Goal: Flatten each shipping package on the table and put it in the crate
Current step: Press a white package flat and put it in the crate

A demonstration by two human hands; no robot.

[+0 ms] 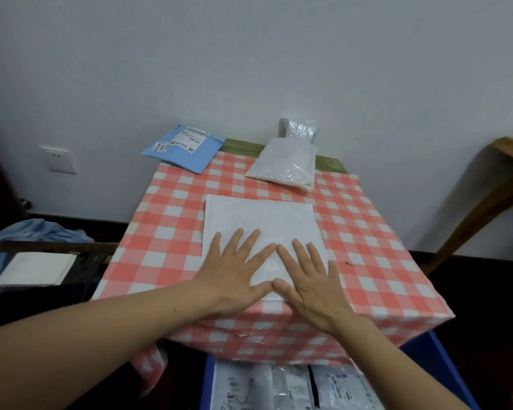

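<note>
A flat white shipping package (261, 217) lies in the middle of the table with the red-and-white checked cloth (376, 250). My left hand (234, 270) and my right hand (311, 279) press flat on its near half, fingers straight and spread, thumbs and forefingers nearly touching. At the table's far left corner a blue package (184, 147) with white labels hangs partly over the edge. A white bubble package (283, 162) lies at the far middle, with a silvery bag (301, 130) behind it against the wall. The blue crate (436, 365) stands below the table's near edge and holds several flattened packages (279, 389).
A white wall closes off the far side of the table. Left of the table stands a dark crate or chair with a white flat item (36, 269) and blue cloth (33, 232). A wooden furniture piece (486, 196) stands at the right. The floor is dark.
</note>
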